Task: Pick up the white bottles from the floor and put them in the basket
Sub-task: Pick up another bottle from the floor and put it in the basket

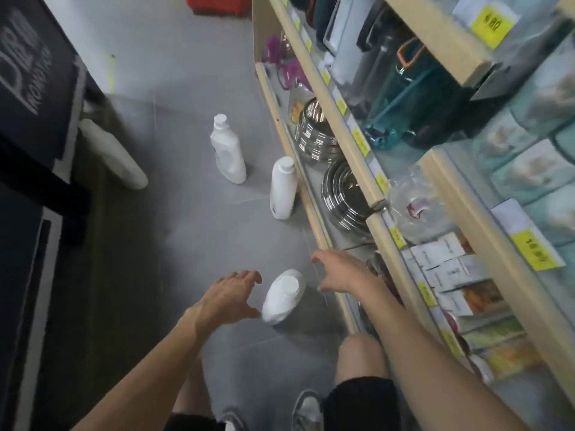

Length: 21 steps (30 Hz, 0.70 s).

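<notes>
Three white bottles stand on the grey floor beside a shop shelf. The nearest bottle is between my hands. My left hand is spread just left of it, thumb close to its base, holding nothing. My right hand hovers just right of it with straight fingers, empty too. A second bottle stands further off against the shelf's bottom edge. The third bottle stands beyond it, out on the floor. A red basket shows at the top edge, far down the aisle.
The wooden shelf unit runs along the right, holding steel pots, boxes and yellow price tags. A dark stand with a signboard fills the left, with a pale object at its foot. My knees and shoes are at the bottom.
</notes>
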{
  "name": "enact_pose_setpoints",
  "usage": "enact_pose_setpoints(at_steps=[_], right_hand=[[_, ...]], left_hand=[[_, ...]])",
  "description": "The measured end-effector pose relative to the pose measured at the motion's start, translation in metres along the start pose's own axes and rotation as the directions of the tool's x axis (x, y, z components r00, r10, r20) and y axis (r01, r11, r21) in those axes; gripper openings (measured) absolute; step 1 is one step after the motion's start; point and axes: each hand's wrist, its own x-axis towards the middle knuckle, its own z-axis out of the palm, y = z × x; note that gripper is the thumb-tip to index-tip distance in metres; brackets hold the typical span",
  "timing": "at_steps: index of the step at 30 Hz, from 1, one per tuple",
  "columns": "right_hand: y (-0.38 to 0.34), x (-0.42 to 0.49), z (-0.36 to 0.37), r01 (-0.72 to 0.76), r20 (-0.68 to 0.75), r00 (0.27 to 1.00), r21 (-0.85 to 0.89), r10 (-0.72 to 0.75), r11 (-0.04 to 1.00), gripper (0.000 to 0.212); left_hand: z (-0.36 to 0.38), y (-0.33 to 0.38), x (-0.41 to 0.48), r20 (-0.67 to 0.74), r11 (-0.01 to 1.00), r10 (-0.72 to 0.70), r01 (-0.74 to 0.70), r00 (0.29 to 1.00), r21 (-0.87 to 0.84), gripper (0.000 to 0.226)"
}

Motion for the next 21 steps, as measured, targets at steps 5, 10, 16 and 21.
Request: enact_pose_setpoints(at_steps=[5, 10, 16, 21], right_hand=[[0.021, 0.079, 0.050, 0.037, 0.056, 0.998, -0.048, -0.034, 0.998, 0.084], [0.037, 0.142, 0.106, 0.105, 0.126, 0.987, -0.005, -0.104, 0.994, 0.095], [0.049, 0.151, 0.144, 0.167, 0.143, 0.972, 0.134, -0.186, 0.977, 0.106], [0.059, 0.159, 0.157, 0.182, 0.094, 0.975, 0.186, -0.202, 0.966, 0.106]], left_hand=[[0.082, -0.026, 0.064, -0.075, 0.996, -0.011, 0.005, 0.997, -0.087, 0.087], [0.162, -0.036, 0.102, -0.161, 0.958, -0.017, -0.030, 0.987, -0.285, 0.114], [0.203, -0.026, 0.117, -0.236, 0.875, -0.095, -0.032, 0.967, -0.483, 0.115], [0.201, -0.031, 0.126, -0.276, 0.889, -0.064, -0.071, 0.959, -0.453, 0.102]])
